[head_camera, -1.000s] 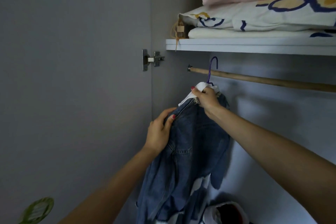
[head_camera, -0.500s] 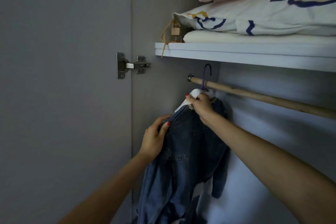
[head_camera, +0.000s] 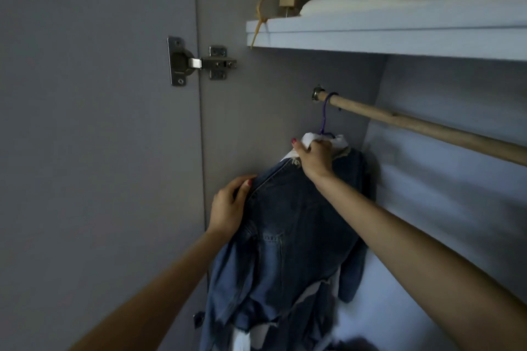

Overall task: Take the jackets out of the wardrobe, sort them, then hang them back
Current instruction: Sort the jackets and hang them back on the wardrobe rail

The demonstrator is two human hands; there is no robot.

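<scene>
— Two hands on one jacket. What is each doing?

— My right hand (head_camera: 315,157) is curled round the white collar and the top of the denim jacket (head_camera: 288,236), just under the neck of the purple hanger (head_camera: 325,115). My left hand (head_camera: 228,208) holds the near shoulder edge, thumb over the seam, fingers tucked behind the cloth.

— Where does the jacket lie from you?

— Ahead and below my right hand, hanging long-ways straight down, sleeves loose at the bottom. The right hand is the nearer one to the hook.

— And the hook?

— It sits over the wooden rail (head_camera: 427,128), close against the metal socket at the rail's left end. I think it is fully seated, though the light is dim there.

— Room to move?

— Tight on the left: the wardrobe's side wall (head_camera: 256,122) is just beside the shoulder I hold. The shelf (head_camera: 370,37) runs above the rail. To the right the rail is bare, so that way is open.
</scene>
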